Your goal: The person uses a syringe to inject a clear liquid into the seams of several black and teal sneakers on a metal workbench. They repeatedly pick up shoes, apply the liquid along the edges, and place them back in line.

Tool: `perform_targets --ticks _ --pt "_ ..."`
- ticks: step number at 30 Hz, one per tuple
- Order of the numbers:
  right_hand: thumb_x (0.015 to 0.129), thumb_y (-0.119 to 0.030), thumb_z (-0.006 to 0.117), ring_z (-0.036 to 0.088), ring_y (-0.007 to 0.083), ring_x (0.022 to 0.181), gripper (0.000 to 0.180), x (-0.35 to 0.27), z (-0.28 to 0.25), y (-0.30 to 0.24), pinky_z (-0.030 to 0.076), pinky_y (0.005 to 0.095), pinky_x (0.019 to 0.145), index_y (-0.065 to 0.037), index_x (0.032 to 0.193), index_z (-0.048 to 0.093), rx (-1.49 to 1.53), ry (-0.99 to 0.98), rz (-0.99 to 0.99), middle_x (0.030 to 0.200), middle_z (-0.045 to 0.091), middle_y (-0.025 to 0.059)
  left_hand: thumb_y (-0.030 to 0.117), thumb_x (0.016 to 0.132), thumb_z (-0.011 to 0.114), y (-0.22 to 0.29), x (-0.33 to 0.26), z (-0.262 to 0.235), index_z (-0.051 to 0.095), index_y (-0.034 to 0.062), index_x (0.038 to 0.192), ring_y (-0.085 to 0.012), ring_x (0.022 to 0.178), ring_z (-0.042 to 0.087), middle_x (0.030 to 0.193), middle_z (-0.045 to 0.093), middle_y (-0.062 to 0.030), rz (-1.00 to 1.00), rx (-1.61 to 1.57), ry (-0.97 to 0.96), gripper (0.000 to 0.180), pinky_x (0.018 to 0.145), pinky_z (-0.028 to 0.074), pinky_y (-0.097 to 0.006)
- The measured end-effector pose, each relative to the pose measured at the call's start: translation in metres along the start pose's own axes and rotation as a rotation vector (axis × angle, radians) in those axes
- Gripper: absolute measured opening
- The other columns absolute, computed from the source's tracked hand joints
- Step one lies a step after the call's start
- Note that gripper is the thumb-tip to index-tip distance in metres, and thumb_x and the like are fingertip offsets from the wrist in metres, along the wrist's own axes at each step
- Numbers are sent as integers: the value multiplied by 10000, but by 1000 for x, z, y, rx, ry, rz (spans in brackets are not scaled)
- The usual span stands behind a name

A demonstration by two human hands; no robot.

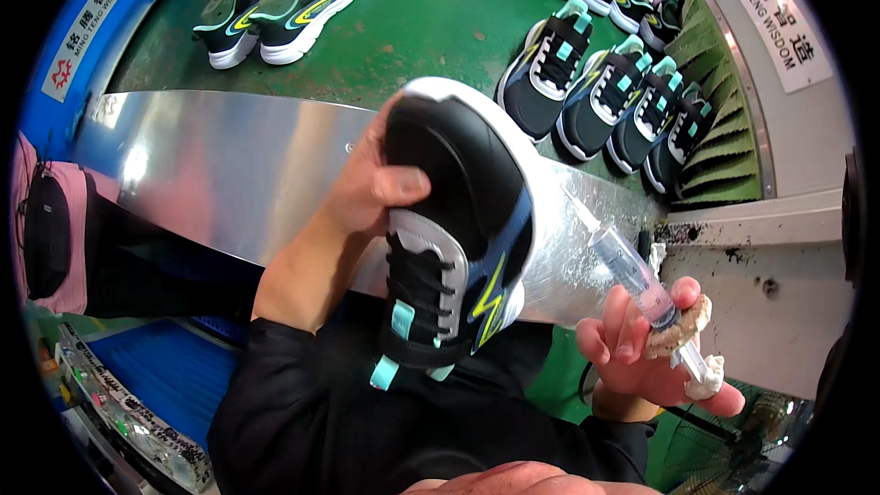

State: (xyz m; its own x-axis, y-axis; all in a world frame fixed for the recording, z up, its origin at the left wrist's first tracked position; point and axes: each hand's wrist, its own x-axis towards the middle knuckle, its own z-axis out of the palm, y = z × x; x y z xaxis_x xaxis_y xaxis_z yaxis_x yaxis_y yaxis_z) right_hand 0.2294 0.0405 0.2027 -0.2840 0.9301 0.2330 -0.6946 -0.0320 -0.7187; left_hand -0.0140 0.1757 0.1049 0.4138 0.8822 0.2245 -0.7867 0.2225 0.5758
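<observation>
Held up in front of me is a black sneaker [431, 151] with a white sole, a yellow zigzag on its side, grey lace panel and mint tabs. My left hand [371, 179] grips it by the toe end, thumb on the upper; the other fingers are hidden behind it. To the right, my right hand [642, 348] is wrapped round a clear plastic syringe [625, 261]. Its thin tip points up and left toward the white sole, apart from it. Lumpy off-white material [678, 330] coats the syringe's flange and plunger end.
A shiny metal ledge [229, 151] runs across the front of a green work surface [431, 27]. Several matching sneakers [605, 96] stand at the right, beside green flaps [724, 133] of a machine opening. A pair [289, 18] sits at the far left. A fan [761, 440] is at lower right.
</observation>
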Motion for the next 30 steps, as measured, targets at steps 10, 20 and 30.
perform_targets --ticks 10,20,30 --pt "708 -579 710 482 206 841 827 37 28 4 350 327 636 -155 1308 331 -129 -165 50 930 579 199 258 519 863 14 -2 19 472 44 1204 -187 1033 550 1089 548 -67 -84 173 -6 817 889 437 -327" --pt "580 -725 700 543 250 810 996 43 38 13 358 348 662 -59 1254 393 -136 -56 36 946 573 170 278 528 866 16 -5 21 492 62 1189 -185 1014 545 1096 549 -79 -73 178 -76 790 859 445 -329" --pt "577 -688 732 538 258 833 966 37 34 7 360 353 669 -50 1230 416 -169 -30 37 982 536 146 276 544 845 15 -4 22 475 31 1188 -193 993 556 1072 539 -79 -29 198 -30 782 850 451 -322"
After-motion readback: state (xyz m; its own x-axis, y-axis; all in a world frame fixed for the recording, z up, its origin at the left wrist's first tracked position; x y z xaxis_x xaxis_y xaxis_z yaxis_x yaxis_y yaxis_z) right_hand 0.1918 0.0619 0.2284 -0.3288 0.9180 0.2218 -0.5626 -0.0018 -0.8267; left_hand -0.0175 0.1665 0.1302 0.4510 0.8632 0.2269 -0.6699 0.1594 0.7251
